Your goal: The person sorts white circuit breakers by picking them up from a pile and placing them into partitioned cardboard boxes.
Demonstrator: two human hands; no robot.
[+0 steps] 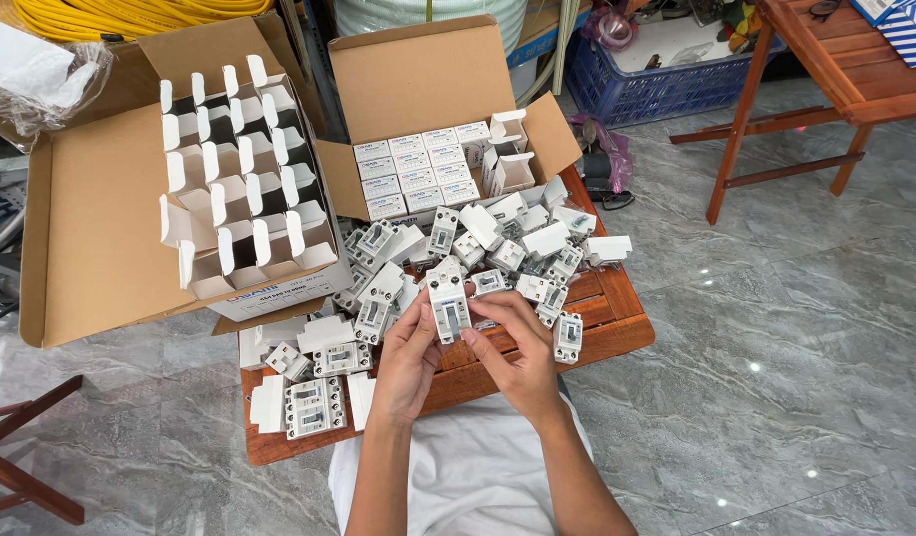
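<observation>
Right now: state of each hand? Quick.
Left hand: closed on the white circuit breaker, gripping its left side.
Right hand: closed on the same breaker, fingers at its right side and bottom.

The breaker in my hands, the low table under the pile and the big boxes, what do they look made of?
Breaker: matte white-grey plastic, by its moulded look. Table: reddish wood, slightly glossy, with visible slats. Boxes: plain brown cardboard, with folded flaps.
</observation>
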